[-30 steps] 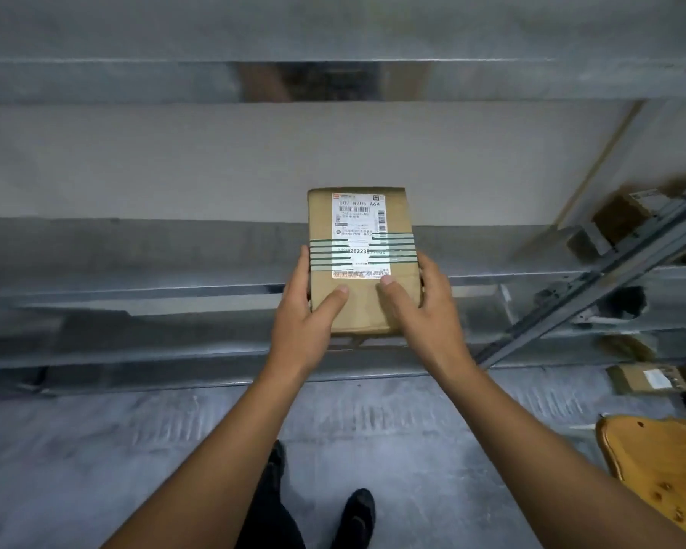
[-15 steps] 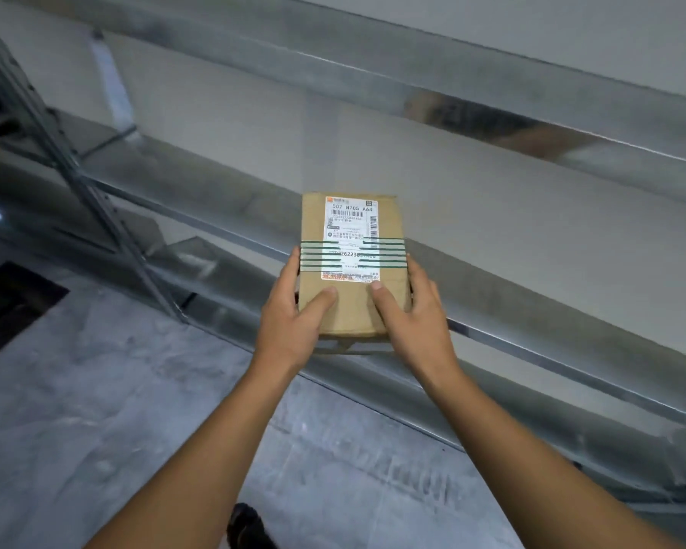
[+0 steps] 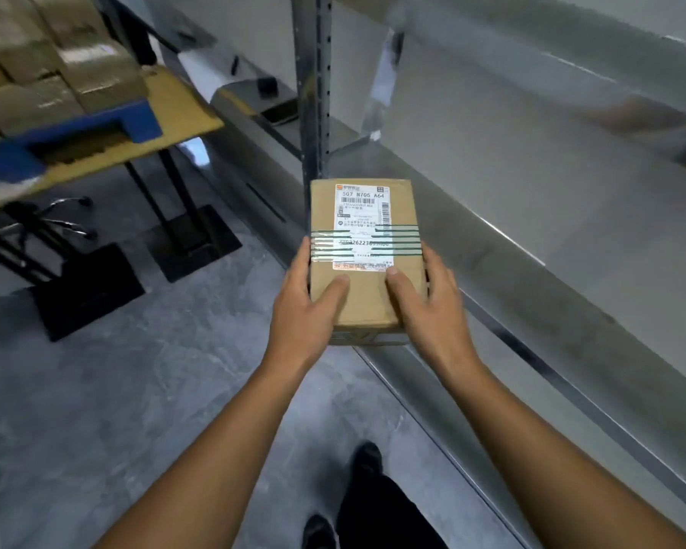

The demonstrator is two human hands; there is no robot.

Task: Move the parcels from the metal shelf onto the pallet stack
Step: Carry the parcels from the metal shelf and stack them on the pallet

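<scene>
Brown cardboard parcel with a white label and green bands sits in mid-air, long axis pointing away from the person. Left hand and right hand close their grip on its near end. Blue pallet stack of boxes lies up-left, nearer the left hand; grey metal shelf runs along the right.

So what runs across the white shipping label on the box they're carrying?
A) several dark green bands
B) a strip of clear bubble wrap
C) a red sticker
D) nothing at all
A: several dark green bands cross the shipping label on the cardboard parcel, held between the left hand and the right hand.
</scene>
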